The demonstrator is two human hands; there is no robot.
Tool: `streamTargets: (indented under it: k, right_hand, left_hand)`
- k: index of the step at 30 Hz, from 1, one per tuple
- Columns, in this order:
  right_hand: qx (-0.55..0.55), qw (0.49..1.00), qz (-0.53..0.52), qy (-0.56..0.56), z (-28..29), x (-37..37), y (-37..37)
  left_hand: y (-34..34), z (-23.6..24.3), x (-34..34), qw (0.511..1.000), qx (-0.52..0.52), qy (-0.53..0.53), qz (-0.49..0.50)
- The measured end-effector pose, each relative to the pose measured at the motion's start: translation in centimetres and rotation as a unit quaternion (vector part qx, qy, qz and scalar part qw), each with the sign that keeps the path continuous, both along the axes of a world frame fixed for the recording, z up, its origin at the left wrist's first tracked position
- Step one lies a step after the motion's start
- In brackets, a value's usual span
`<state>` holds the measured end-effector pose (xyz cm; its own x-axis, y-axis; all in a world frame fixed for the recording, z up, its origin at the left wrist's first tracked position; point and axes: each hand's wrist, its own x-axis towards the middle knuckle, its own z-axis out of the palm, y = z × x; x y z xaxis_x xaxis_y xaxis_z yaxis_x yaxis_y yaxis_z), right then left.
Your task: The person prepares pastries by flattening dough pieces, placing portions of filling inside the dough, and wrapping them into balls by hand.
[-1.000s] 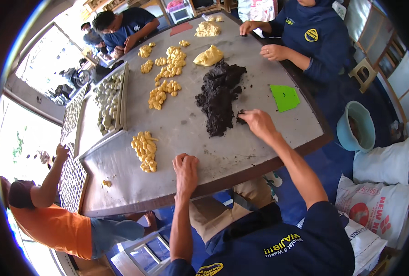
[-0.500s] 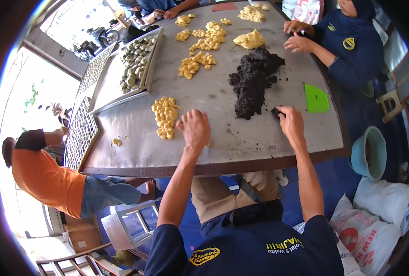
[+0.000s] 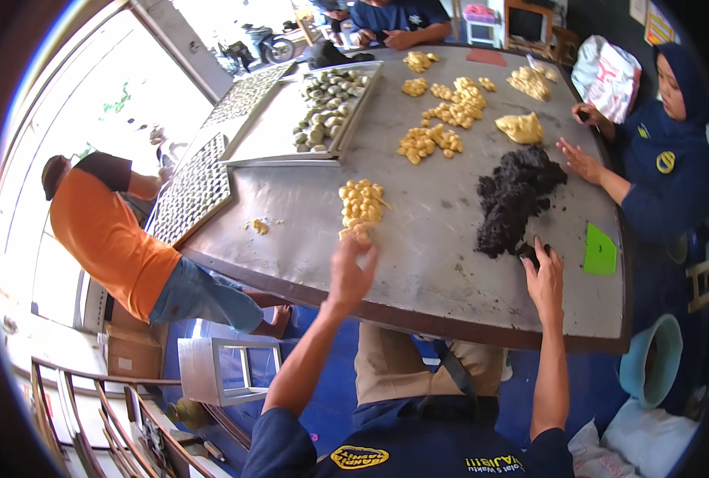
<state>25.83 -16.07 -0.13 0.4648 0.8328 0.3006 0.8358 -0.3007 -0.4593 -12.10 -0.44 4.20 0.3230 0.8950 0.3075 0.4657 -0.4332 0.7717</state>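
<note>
On the metal table, my left hand (image 3: pixel 351 272) reaches the near end of a pile of small yellow dough balls (image 3: pixel 361 201). Its fingers curl in a pinch at a dough ball (image 3: pixel 359 231) there, partly hidden by the fingertips. My right hand (image 3: pixel 545 285) is at the near edge of a dark, crumbly mound of paste (image 3: pixel 514 199), with a small dark lump (image 3: pixel 532 253) between thumb and fingers. Further clusters of dough balls (image 3: pixel 430 142) and a smooth dough mass (image 3: pixel 520 127) lie beyond.
At the left stand a tray of greenish rounds (image 3: pixel 323 111) and a board of small pieces (image 3: pixel 191 191). A green card (image 3: pixel 600 248) lies at the right. One person (image 3: pixel 665 159) works across the right edge, another (image 3: pixel 115 239) at the left, more at the far end. A blue tub (image 3: pixel 651 360) is beside the table.
My left hand has come to the near end of the dough-ball pile, from beside it. The right hand, with its dark lump, has moved closer to the paste mound. The view has shifted.
</note>
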Motion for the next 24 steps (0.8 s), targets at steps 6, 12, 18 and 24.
streamTargets:
  k: [6,12,18,24]
  right_hand:
    - [-0.020,0.999,-0.009,-0.041,-0.4,-2.2,1.6]
    - [-0.024,0.999,-0.010,-0.037,-1.3,0.1,-1.7]
    - [-0.072,0.988,-0.011,-0.139,-2.3,-3.4,-3.4]
    - [0.053,0.997,0.006,-0.058,-1.7,-0.5,-0.6]
  left_hand:
    - [7.8,0.3,-4.3,0.984,0.031,0.127,0.119]
    - [4.9,-4.6,-3.0,0.984,-0.036,0.147,0.094]
    - [5.8,-3.6,-2.8,0.986,-0.142,-0.022,0.088]
    - [8.2,-3.1,0.9,0.966,-0.145,-0.213,-0.005]
